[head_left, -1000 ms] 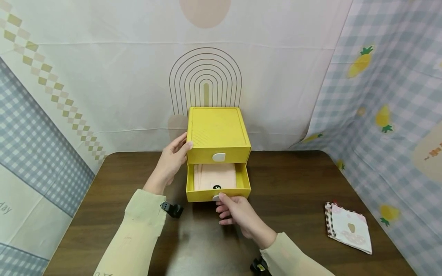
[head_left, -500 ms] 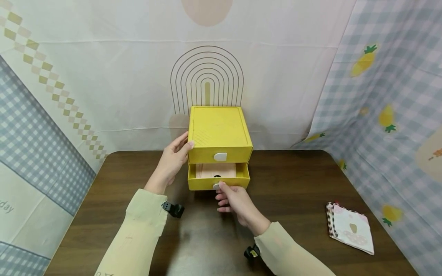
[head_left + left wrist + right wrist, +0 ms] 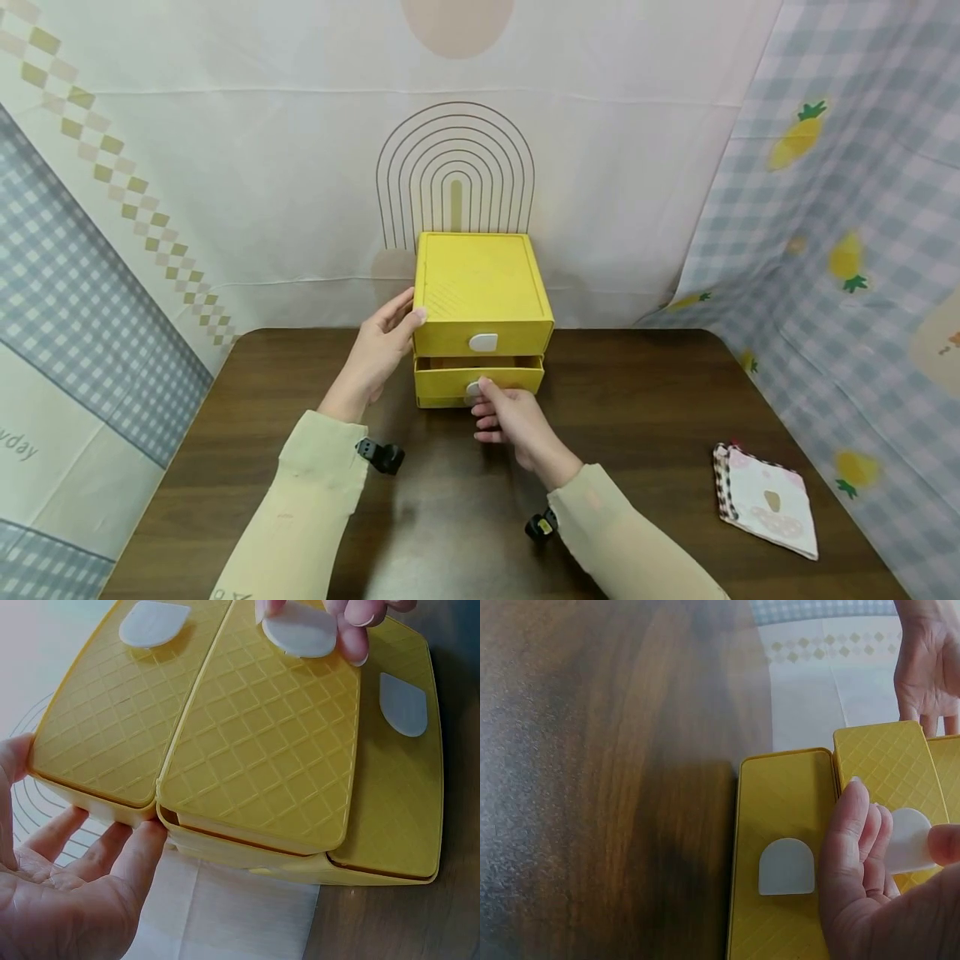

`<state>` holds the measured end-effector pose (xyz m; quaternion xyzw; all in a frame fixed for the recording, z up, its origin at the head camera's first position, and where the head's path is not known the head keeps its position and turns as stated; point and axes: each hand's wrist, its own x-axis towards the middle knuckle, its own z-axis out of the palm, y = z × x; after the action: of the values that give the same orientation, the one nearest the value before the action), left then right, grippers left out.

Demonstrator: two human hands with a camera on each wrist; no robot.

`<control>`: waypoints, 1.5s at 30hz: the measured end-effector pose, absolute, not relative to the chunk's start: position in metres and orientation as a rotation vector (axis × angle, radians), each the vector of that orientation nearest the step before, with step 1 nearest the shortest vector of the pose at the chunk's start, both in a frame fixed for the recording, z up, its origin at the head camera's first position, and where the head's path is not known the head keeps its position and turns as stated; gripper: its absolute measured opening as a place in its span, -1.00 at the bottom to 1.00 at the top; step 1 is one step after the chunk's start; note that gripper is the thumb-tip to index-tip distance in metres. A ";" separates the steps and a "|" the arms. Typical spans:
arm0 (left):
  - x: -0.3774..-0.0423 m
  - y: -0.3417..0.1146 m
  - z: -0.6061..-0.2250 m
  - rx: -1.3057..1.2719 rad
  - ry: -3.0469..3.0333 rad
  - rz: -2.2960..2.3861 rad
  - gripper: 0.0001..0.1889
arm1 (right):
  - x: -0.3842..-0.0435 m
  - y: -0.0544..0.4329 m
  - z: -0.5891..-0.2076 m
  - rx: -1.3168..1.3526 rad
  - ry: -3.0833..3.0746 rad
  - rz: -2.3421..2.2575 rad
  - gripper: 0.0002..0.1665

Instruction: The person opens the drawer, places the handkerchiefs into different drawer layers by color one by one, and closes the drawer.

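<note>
A yellow drawer unit (image 3: 480, 279) stands on the table against the back cloth, with white tab handles on its fronts. The middle drawer (image 3: 262, 742) juts out a little, and a narrow gap shows above its front. My right hand (image 3: 517, 425) pinches this drawer's white handle (image 3: 907, 836) between thumb and fingers. At the unit's left side, my left hand (image 3: 378, 350) rests with fairly straight fingers against the wall and its thumb on the upper edge. The top drawer (image 3: 112, 712) and the bottom drawer (image 3: 776, 802) are closed. The middle drawer's contents are hidden.
A folded white cloth (image 3: 768, 500) with a checked edge lies at the right of the brown wooden table (image 3: 630, 400). Patterned cloth hangs behind the table (image 3: 637, 183) and along both sides. A small black camera sits at each wrist.
The middle drawer has slid back into the unit, my right hand moving with it on the handle. The pale folded cloth inside has gone out of sight. My left hand stays on the unit.
</note>
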<state>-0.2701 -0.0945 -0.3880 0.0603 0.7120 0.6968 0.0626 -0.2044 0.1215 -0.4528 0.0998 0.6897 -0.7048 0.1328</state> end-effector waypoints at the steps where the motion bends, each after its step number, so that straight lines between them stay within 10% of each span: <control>1: -0.270 -0.094 -0.388 0.183 2.152 2.108 -0.39 | -0.205 0.121 -0.453 0.293 1.999 -2.045 -0.26; 45: -0.270 -0.094 -0.388 0.187 2.137 2.147 -0.36 | -0.208 0.134 -0.472 0.352 1.985 -1.898 -0.18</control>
<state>-0.2700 -0.0940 -0.3883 0.0616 0.7032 0.7063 0.0532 -0.2085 0.1335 -0.4721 0.1248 0.7045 -0.6737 0.1853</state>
